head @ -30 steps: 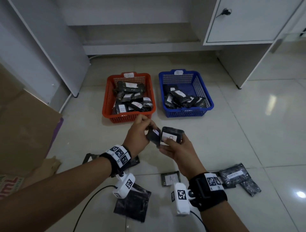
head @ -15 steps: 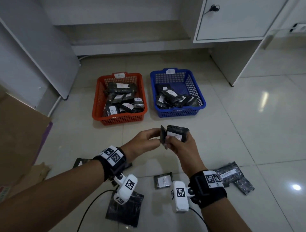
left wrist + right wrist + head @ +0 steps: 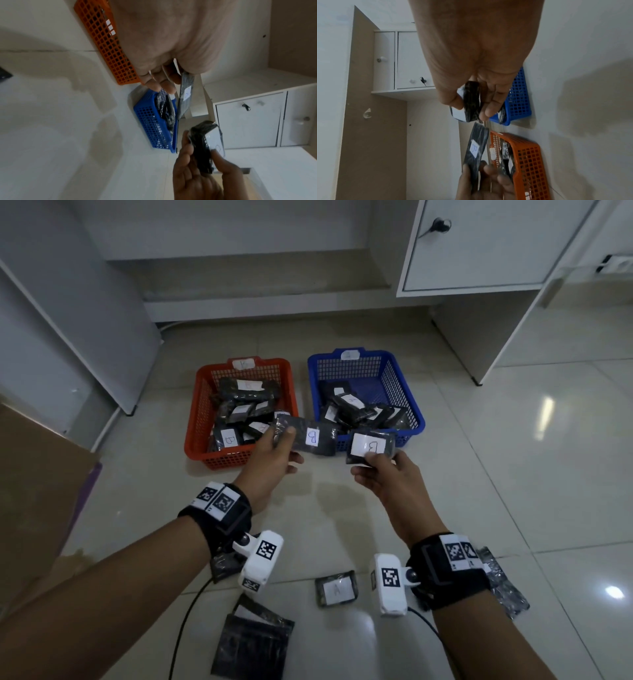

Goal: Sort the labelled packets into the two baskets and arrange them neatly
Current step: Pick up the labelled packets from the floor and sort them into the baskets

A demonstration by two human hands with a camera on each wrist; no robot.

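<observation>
My left hand (image 3: 274,450) pinches one end of a flat black packet labelled B (image 3: 308,437) (image 3: 475,147) by the near right corner of the orange basket (image 3: 202,453). My right hand (image 3: 383,470) grips a thicker black packet with a white B label (image 3: 371,446) (image 3: 208,136) in front of the blue basket (image 3: 416,419). Both baskets hold several black labelled packets. A small packet labelled A (image 3: 337,587) lies on the floor between my wrists.
More dark packets lie on the tiled floor: one (image 3: 251,642) near my left forearm, others (image 3: 507,587) right of my right wrist. A white cabinet (image 3: 479,244) stands at the back right, white panels at the left, cardboard (image 3: 37,484) at the far left.
The hands have moved apart and forward toward the baskets. The left hand's packet has turned flat, label up; the right hand's packet now shows its B label.
</observation>
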